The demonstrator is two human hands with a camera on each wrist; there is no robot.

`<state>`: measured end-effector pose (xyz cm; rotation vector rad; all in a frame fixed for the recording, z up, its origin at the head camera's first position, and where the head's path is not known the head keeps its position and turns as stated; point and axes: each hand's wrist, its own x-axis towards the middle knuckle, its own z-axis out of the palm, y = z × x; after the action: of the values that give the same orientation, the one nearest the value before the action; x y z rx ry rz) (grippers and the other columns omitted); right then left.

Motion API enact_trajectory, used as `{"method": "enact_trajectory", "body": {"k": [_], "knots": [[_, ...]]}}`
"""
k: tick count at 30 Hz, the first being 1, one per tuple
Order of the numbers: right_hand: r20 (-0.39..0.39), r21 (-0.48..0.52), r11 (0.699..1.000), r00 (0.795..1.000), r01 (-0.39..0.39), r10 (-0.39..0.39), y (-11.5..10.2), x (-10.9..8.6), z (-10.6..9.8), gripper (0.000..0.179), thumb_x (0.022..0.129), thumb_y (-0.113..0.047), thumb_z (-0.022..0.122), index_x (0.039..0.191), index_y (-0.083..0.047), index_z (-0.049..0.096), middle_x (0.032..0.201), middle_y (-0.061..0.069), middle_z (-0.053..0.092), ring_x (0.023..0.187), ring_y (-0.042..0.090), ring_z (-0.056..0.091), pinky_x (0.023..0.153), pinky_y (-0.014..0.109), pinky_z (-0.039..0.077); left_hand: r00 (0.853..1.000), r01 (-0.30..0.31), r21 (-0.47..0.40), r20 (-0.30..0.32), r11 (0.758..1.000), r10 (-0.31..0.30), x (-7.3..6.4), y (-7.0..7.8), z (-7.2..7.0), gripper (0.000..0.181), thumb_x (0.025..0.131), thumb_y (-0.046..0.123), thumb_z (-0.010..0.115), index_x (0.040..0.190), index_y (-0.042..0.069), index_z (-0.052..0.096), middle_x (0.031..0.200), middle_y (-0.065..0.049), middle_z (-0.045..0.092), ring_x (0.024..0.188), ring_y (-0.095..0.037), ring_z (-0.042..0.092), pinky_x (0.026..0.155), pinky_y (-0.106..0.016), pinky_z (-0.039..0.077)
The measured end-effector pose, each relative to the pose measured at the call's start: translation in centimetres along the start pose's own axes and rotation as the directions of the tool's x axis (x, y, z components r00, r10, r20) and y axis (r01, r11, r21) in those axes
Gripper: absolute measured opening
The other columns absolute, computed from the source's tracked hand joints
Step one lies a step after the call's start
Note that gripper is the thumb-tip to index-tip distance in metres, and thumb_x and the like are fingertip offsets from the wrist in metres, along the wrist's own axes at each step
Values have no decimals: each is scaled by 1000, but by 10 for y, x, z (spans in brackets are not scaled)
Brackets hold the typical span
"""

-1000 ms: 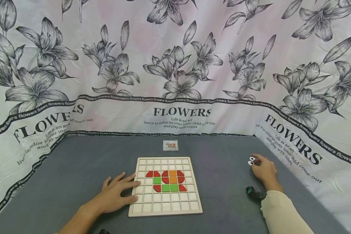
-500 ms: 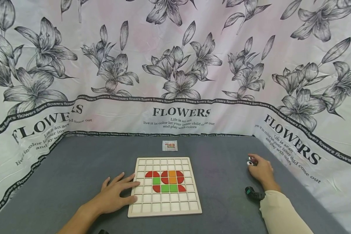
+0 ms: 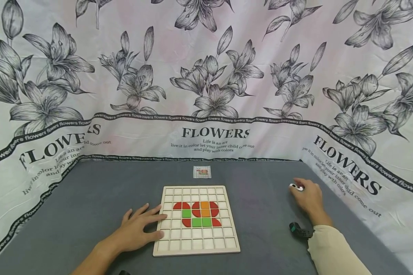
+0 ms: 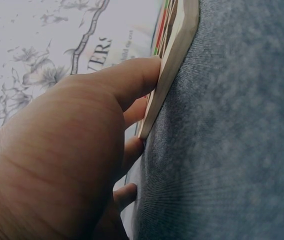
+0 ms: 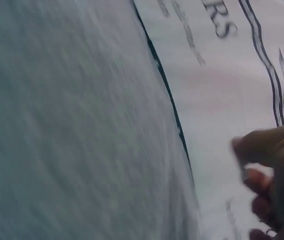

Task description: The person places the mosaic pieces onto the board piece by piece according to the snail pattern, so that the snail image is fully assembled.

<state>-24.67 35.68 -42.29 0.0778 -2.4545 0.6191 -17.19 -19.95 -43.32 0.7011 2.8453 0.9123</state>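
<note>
A square wooden grid board (image 3: 197, 244) lies on the table with red, green and orange tiles (image 3: 205, 208) set in its middle cells. On its left edge rests my left hand (image 3: 134, 229), fingers spread and thumb on the rim; in the left wrist view the thumb (image 4: 132, 80) touches the board's side (image 4: 174, 65). Far to the right, my right hand (image 3: 308, 196) pinches small white pieces with black dots (image 3: 293, 185) between thumb and fingers. In the right wrist view the fingers (image 5: 264, 145) are blurred, and the piece between them is mostly hidden.
A small printed card (image 3: 202, 172) with a coloured grid picture lies behind the board. A black wrist strap device (image 3: 300, 230) is by the right wrist. Flower-printed curtains (image 3: 213, 137) border the grey table (image 3: 261, 214) at the back and sides.
My right thumb and fingers have shifted over the white pieces, which now look turned and partly covered. The left hand and the board stay put; the head view shifts slightly.
</note>
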Motion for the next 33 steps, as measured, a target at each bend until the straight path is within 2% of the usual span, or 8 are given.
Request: {"method": "enact_trajectory", "body": {"k": [8, 16, 22, 27, 33], "knots": [[-79, 79, 988, 989, 135, -129, -49, 13, -9, 29, 85, -13, 73, 109, 3, 70, 96, 18, 63, 93, 37, 50, 80, 57, 36, 1000, 7, -5, 2, 1000, -7, 1, 1, 0, 57, 87, 55, 65, 134, 23, 61, 151, -1, 38, 141, -41, 17, 101, -70, -4], [-126, 146, 961, 968, 234, -217, -100, 15, -19, 28, 82, -10, 77, 106, 1, 72, 95, 14, 65, 98, 34, 51, 83, 57, 37, 1000, 2, -8, 4, 1000, -2, 0, 1, 0, 58, 86, 56, 65, 134, 23, 61, 150, -2, 39, 140, -42, 18, 100, -71, -4], [-177, 209, 929, 946, 307, -273, -139, 15, -24, 28, 79, -8, 79, 105, -1, 73, 93, 10, 66, 93, 28, 53, 77, 45, 39, 1000, 2, -13, 2, 1000, -2, -1, 1, 1, 58, 86, 56, 64, 133, 23, 62, 150, -2, 40, 140, -41, 19, 100, -71, -3], [-226, 268, 891, 923, 367, -312, -170, 18, -21, 28, 76, -6, 81, 101, 0, 74, 92, 10, 66, 92, 28, 55, 76, 42, 41, 1000, 9, -13, 12, 1000, -9, 0, 0, 1, 58, 86, 56, 64, 134, 23, 61, 150, -2, 38, 141, -41, 18, 101, -70, -4], [-207, 364, 856, 928, 368, -311, -204, 20, -14, 28, 76, -4, 81, 103, 0, 74, 94, 9, 66, 93, 25, 55, 80, 41, 42, 1000, 15, -2, 9, 1000, -15, 1, 0, 1, 58, 86, 56, 65, 134, 23, 61, 150, -1, 39, 141, -41, 17, 101, -70, -4]]}}
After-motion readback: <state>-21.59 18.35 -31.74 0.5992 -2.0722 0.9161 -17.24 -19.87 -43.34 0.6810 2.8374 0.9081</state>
